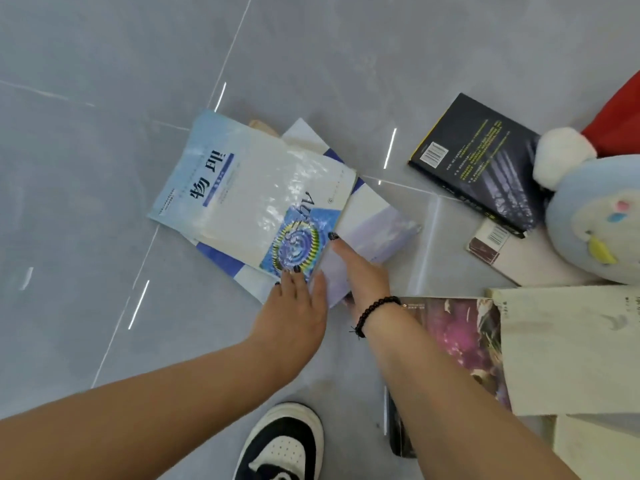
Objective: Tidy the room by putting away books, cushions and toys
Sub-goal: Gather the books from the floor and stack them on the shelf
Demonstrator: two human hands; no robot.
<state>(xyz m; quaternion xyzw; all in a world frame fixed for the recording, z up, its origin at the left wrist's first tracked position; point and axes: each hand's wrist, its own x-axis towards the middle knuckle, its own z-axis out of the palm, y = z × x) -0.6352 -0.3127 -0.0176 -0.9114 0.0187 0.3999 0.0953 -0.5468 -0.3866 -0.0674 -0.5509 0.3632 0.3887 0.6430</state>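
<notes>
A pale blue and white textbook lies on top of a white and purple book on the grey tiled floor. My left hand rests flat on the near corner of this small stack, fingertips on the top cover. My right hand, with a black bead bracelet at the wrist, grips the near edge of the stack, thumb on the cover's edge and fingers hidden beneath. A blue plush toy with a red hat sits at the right edge.
A black book lies to the right, and a small white and brown book lies beside it. More books, one with a dark flowery cover and one cream, lie near right. My black and white shoe stands below.
</notes>
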